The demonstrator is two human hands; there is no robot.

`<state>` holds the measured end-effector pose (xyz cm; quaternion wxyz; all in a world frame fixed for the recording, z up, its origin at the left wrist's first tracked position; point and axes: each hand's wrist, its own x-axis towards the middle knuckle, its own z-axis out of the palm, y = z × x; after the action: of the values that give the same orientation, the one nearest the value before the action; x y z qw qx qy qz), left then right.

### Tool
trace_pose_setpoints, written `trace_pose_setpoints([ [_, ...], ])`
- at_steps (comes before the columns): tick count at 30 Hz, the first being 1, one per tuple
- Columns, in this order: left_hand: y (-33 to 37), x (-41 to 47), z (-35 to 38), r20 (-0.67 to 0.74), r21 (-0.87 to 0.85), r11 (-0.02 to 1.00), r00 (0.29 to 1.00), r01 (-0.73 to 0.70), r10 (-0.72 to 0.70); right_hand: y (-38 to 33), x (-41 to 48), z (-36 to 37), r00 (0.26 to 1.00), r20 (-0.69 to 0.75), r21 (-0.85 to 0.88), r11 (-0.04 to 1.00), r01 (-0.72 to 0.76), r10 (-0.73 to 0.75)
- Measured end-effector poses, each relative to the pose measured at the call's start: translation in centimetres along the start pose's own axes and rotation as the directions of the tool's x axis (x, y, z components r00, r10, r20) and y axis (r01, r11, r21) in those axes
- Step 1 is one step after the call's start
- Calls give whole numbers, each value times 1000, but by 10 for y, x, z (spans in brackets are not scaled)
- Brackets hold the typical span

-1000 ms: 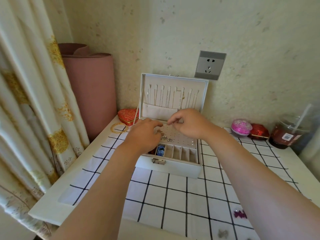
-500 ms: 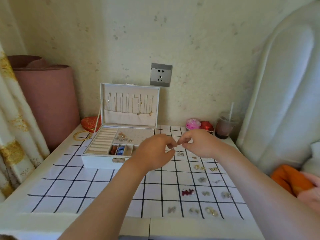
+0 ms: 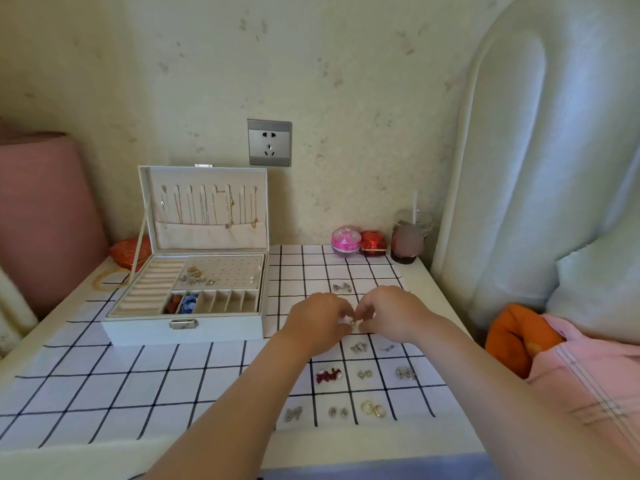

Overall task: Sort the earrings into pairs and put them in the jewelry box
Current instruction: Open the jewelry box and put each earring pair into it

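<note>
Left hand (image 3: 317, 320) and right hand (image 3: 391, 315) meet fingertip to fingertip, both pinching a silver earring (image 3: 353, 321) above the checked cloth (image 3: 104, 386), just right of the open jewelry box (image 3: 183, 327).

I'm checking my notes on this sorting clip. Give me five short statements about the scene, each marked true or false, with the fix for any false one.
1. The jewelry box has its lid open. True.
2. Both hands work inside the box. False: the left hand and right hand meet over the checked cloth right of it, pinching a small silvery earring.
3. The red earrings lie on the cloth, nearer the camera than the hands. True.
4. The gold hoop earrings are in the box. False: they lie on the cloth near its front edge.
5. The drink cup stands left of the box. False: it stands at the back right.
</note>
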<state>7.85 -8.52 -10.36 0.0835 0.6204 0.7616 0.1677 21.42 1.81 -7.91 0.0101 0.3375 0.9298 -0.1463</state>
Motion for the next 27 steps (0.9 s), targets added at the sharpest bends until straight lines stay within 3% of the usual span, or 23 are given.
trace_pose_setpoints([
  [13,-6,14,16,-92,-173,977,986,125,-142,-2,8,2,998,32,146,987,-66,62],
  [21,-4,15,15,-12,-179,973,989,145,-150,0,9,2,997,34,193,978,-76,71],
  [27,-7,18,15,19,-219,960,985,174,-174,6,13,-3,995,-43,298,952,-73,89],
])
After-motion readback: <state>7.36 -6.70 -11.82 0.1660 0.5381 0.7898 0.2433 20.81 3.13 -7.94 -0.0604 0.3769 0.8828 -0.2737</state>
